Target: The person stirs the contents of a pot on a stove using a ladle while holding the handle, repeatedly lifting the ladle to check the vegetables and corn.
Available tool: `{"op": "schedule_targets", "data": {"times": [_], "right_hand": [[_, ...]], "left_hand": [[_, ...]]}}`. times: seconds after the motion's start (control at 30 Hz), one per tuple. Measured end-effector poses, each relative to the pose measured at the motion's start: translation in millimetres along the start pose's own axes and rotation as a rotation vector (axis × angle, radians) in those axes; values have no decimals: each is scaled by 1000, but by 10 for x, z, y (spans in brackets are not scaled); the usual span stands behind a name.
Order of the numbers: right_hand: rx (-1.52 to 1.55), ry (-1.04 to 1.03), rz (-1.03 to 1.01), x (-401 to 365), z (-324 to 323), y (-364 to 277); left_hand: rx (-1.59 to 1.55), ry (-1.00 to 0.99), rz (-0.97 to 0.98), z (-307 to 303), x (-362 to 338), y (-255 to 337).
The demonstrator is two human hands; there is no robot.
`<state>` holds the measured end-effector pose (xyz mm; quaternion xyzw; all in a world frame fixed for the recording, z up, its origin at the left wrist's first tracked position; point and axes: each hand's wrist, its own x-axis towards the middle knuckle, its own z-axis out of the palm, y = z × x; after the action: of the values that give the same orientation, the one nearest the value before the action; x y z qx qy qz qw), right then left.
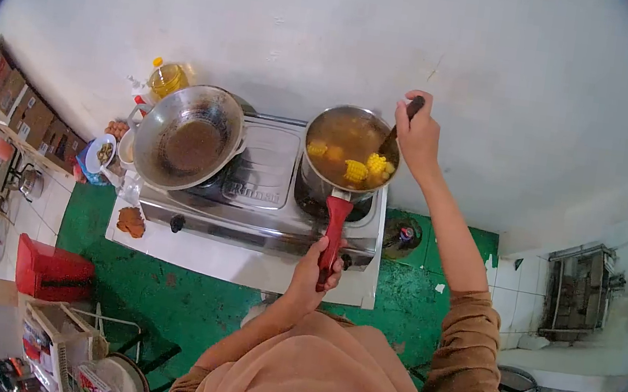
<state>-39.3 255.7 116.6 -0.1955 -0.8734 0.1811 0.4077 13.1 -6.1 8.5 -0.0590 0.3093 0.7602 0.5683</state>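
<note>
A saucepan (320, 174) of brownish broth stands on the right burner. Pieces of yellow corn on the cob (356, 171) show at the surface near its front and right side. My left hand (316, 266) is wrapped round the pan's red handle (336, 219), which points toward me. Above the pan's right rim, my right hand (418, 133) grips the dark handle of a ladle (389, 144). The ladle slants down into the broth, and its lower end is hidden among the corn pieces.
A large wok (224, 144) occupies the left burner of the gas stove (263, 159). An oil bottle (168, 80) and a small bowl (101, 153) stand by it. Orange-brown powder (131, 222) lies at the front left corner. A gas cylinder (402, 234) is on the floor right of the stove.
</note>
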Motion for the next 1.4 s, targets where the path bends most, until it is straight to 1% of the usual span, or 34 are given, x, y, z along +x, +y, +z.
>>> {"op": "schedule_targets", "data": {"times": [0.03,0.07,0.13,0.17,0.23,0.37,0.47,0.57,0.63,0.67,0.73,0.77,0.8,0.87,0.93,1.0,1.03,1.1,1.17,1.23,1.27,1.33,1.37,1.4], "right_hand": [[21,36,43,-7,-39,-10],[21,37,43,-15,-84,-18],[62,121,96,-34,-174,-32],[63,121,97,-44,-207,-37],[115,196,89,-73,-274,-54],[185,237,90,-167,-413,-178],[248,238,131,-247,-483,-278],[315,230,99,-369,-489,-401],[294,224,-25,-475,-472,-438],[297,223,-25,-542,-470,-448],[358,194,-169,-674,-455,-453],[326,185,-270,-725,-456,-418],[327,182,-271,-762,-501,-448],[298,-9,-561,-800,-656,-597],[286,-50,-595,-827,-782,-736],[137,-119,-653,-876,-864,-778],[156,-70,-682,-903,-875,-733],[152,-72,-676,-888,-1002,-758],[143,-72,-668,-830,-1151,-808],[346,-102,-511,-743,-1268,-843],[345,-102,-511,-715,-1293,-837],[712,-120,-279,-670,-1330,-836],[780,-131,-229,-652,-1351,-876],[780,-131,-229,-621,-1359,-904]], "left_hand": [[7,11,-4,9,-5,8],[14,23,-8,16,-12,15],[17,24,-10,23,-18,21],[20,24,-13,26,-20,25],[18,16,-22,31,-30,36],[19,4,-26,35,-37,38],[9,-13,-19,2,-20,21],[14,-15,-37,-8,-15,32],[14,-3,-34,6,-20,33],[14,10,-31,11,-28,33],[17,7,-25,20,-37,42],[22,1,-22,23,-39,44],[20,2,-21,21,-35,42],[2,6,-42,20,-27,43],[4,1,-27,21,-31,41],[6,-4,-11,28,-27,39],[9,16,-20,32,-25,35],[12,38,-28,25,-26,28],[7,-1,-5,8,-19,15],[4,-2,-10,3,-12,11],[0,-1,-13,-1,-6,9],[-11,-5,-17,-26,11,-10],[-23,-8,-20,-34,16,-19],[-23,-8,-21,-19,5,-11]]}}
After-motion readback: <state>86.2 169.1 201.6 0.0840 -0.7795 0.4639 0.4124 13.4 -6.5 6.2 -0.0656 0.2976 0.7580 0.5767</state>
